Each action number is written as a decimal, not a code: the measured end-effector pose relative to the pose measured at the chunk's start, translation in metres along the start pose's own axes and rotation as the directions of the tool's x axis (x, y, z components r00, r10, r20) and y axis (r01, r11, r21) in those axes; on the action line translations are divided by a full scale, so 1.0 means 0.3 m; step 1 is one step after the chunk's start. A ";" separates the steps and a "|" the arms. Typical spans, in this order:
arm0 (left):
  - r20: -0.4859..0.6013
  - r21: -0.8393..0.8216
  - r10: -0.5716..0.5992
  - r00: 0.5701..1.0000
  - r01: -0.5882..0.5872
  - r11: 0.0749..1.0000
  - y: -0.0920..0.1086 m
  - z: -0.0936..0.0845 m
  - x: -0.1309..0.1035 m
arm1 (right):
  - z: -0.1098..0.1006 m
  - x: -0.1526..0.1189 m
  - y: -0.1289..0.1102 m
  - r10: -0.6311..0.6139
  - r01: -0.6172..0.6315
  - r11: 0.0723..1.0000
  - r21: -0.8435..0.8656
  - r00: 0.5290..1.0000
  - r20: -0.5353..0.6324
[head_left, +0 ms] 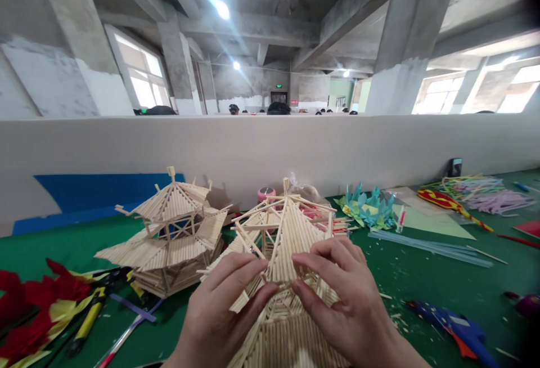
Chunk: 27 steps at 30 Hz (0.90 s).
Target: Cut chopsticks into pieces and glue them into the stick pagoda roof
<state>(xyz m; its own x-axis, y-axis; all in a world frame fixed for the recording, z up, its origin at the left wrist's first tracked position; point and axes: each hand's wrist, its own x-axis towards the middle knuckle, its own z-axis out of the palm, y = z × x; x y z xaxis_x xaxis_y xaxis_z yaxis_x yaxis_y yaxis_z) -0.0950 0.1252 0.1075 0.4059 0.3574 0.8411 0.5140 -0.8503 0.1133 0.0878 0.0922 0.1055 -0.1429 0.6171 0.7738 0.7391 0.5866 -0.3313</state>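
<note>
A pagoda-shaped model [289,233], built of slender pale wooden sticks, is placed on the green table [405,278] directly in front of the person. Its roof is formed of sticks laid side by side into tapering, ribbed panels, and it is topped by a small blocky finial. The lower edge of the front panel is pinched from both sides: by the left hand [230,295], whose thumb and fingers are nearly closed at the edge, and by the right hand [341,289], whose forefinger and thumb are bent in a similarly narrow grip. Beneath the hands, a broader tier is made of the same closely packed sticks.

To the left, a second pagoda [171,244] is stood, with flared, pleated-looking eaves and cross-braced openings. Near it, crumpled red and yellow petal-like pieces [37,300] are laid beside a yellow-handled tool [90,314]. To the right, a blue glue gun [458,323] with an orange trigger is rested on its side. Farther back, smooth translucent rods [430,248], a spiky turquoise folded ornament [367,207] and soft-looking lilac strands [500,202] are spread out. The far side is bounded by a plain, matte pale partition [270,148].
</note>
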 end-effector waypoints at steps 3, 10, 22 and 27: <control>-0.010 -0.012 0.012 1.000 -0.012 1.000 0.005 0.004 0.002 | 0.000 -0.003 0.000 -0.001 0.001 1.000 -0.009 1.000 0.002; -0.025 -0.064 0.018 1.000 -0.020 0.998 0.003 0.013 0.012 | 0.000 0.001 -0.006 0.018 -0.018 1.000 -0.008 1.000 -0.007; -0.012 -0.060 0.021 1.000 -0.021 0.998 0.006 0.010 0.015 | -0.001 0.006 -0.006 0.012 -0.011 1.000 0.012 1.000 -0.014; -0.028 -0.075 0.025 0.999 -0.027 0.997 0.002 0.017 0.012 | -0.001 0.008 -0.007 0.004 -0.004 1.000 0.006 1.000 -0.011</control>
<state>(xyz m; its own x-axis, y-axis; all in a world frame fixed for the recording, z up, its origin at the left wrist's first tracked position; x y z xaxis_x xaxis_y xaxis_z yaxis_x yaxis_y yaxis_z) -0.0895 0.1279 0.1080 0.3969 0.3252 0.8583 0.4448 -0.8861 0.1301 0.0861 0.0921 0.1082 -0.1323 0.6136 0.7785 0.7356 0.5872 -0.3378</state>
